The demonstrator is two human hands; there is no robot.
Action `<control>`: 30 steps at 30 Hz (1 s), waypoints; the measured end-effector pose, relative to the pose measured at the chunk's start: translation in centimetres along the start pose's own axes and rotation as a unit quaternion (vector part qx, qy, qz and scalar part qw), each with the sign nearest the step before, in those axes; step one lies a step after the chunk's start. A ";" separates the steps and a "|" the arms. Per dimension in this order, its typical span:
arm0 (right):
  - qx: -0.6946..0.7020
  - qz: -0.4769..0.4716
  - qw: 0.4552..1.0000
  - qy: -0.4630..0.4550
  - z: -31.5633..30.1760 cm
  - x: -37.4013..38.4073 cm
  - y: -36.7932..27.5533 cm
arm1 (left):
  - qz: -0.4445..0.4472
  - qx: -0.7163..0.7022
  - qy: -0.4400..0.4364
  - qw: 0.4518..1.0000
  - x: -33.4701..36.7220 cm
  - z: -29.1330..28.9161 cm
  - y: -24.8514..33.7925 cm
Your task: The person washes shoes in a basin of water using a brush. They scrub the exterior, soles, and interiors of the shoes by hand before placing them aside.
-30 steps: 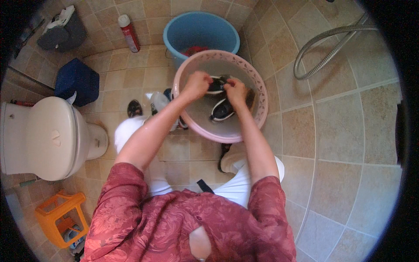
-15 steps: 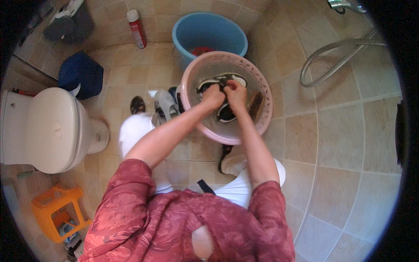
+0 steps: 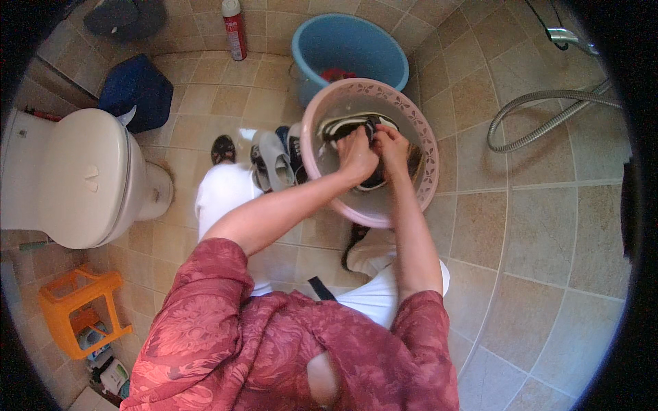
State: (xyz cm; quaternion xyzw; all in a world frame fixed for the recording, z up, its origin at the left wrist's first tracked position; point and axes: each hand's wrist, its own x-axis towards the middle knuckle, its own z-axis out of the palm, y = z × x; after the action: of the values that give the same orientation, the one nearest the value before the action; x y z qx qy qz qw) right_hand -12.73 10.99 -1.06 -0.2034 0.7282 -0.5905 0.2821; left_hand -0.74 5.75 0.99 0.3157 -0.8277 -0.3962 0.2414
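Observation:
A pink basin (image 3: 310, 154) with a cut-out leaf pattern on its rim holds cloudy water and black-and-white shoes. Inside it, my left hand (image 3: 358, 154) is closed on the upper part of a black-and-white shoe (image 3: 336, 127), fingers bent. Right beside it, my right hand (image 3: 392, 146) pinches the same shoe near its opening, the fingertips of both hands almost meeting. What exactly the fingertips grip is too small to make out. Under my wrists lies a second dark shoe (image 3: 373, 183), mostly covered by my hands. A brown block-like thing (image 3: 415, 163) leans at the basin's right inner side.
Behind the basin stands a blue tub (image 3: 301, 58) with something red inside. Grey and dark shoes (image 3: 274, 161) sit on the floor at the basin's left. Farther left are a toilet (image 3: 86, 178), a dark blue bin (image 3: 140, 92) and an orange stool (image 3: 82, 308). A shower hose (image 3: 514, 127) hangs right.
The view has shifted a little, so the surroundings appear displaced. My hands stay on the shoe; the left has turned, showing more of its back, and now covers more of the second shoe.

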 end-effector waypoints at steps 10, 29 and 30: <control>-0.028 0.072 0.995 -0.068 -1.0 0.5 1.3 | 0.041 -0.538 -0.209 0.816 -1.0 -3.8 -1.0; -0.239 -0.097 0.965 0.045 -1.5 -1.1 -1.0 | -0.143 -0.640 -0.220 0.723 1.5 -1.1 -4.5; -0.270 -0.118 0.953 0.075 -1.9 -1.1 -1.5 | -0.145 -0.631 -0.217 0.731 1.6 -1.1 -4.5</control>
State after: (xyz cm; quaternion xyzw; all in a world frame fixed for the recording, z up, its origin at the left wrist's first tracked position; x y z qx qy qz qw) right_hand -13.19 12.78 0.83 -0.3115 0.8503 -0.4147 0.0896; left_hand 0.32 1.85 -1.82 0.1124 -0.3619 -0.9149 0.1388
